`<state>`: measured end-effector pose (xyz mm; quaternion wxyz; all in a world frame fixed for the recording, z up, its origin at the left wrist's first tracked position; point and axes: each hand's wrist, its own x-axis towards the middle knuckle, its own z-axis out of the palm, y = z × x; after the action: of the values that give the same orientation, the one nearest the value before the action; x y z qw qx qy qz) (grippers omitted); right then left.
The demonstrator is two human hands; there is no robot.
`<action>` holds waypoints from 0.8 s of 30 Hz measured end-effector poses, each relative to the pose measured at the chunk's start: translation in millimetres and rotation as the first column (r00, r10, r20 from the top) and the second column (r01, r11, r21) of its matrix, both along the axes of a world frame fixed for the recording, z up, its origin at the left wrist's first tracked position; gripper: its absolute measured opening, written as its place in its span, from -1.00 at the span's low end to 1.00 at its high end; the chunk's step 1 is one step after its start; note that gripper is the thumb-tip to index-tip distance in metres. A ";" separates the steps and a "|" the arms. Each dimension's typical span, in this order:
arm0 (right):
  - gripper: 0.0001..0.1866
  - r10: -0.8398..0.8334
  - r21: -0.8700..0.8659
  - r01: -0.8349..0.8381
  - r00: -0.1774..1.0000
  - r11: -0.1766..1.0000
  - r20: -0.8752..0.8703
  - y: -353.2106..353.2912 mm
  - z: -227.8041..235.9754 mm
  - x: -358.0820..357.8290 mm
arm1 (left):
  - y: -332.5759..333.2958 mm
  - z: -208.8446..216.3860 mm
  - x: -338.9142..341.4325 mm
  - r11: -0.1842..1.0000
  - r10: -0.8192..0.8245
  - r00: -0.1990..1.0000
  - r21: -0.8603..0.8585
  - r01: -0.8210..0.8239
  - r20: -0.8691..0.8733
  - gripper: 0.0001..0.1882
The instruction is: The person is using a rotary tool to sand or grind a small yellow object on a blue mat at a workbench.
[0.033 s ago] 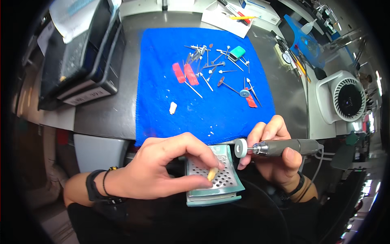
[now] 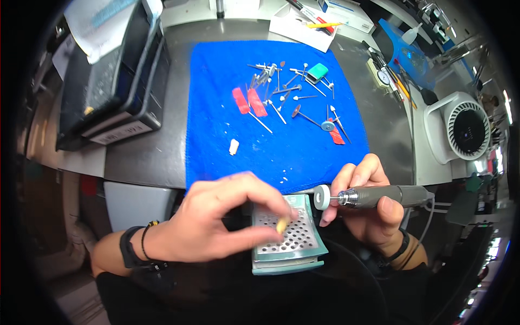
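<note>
Head view: left hand [image 2: 216, 222] pinches small tan, tooth-shaped piece [image 2: 281, 224] over perforated tray [image 2: 290, 246].

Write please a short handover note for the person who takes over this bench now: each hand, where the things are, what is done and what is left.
Left hand: pinches a small pale piece over the perforated tray at the bench edge.
Right hand: grips the grey rotary handpiece; its wheel tip sits beside the piece, not touching.
Blue cloth: spare burs, red strips, a white bit.
Done: a wheel is mounted on the handpiece.
Left: the pale piece is in hand, apart from the wheel; how far it is worked cannot be told.
</note>
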<state>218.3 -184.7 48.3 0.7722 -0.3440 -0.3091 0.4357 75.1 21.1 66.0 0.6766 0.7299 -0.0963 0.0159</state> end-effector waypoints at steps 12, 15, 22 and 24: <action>-0.65 -0.041 -0.105 0.046 0.998 0.993 0.047 -7.7 4.4 3.6 | 15.0 -3.2 34.7 0.474 0.232 0.891 0.755 -0.454 0.390 -0.65; -0.65 -0.035 -0.128 0.041 0.998 0.991 0.048 -9.7 5.2 3.3 | 14.9 -1.9 36.4 0.446 0.230 0.913 0.797 -0.407 0.337 -0.65; -0.64 -0.039 -0.109 0.047 0.997 0.993 0.072 -7.5 3.2 3.9 | 25.4 -1.4 28.7 0.542 0.267 0.899 0.717 -0.439 0.348 -0.63; -0.63 -0.049 -0.090 0.055 0.996 0.994 0.069 -6.2 2.5 4.0 | 31.5 1.5 27.1 0.537 0.276 0.885 0.703 -0.466 0.375 -0.63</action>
<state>222.3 -190.9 50.8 0.7561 -0.4014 -0.3052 0.4173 102.2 52.6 67.5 0.2597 0.9454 -0.0094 0.1968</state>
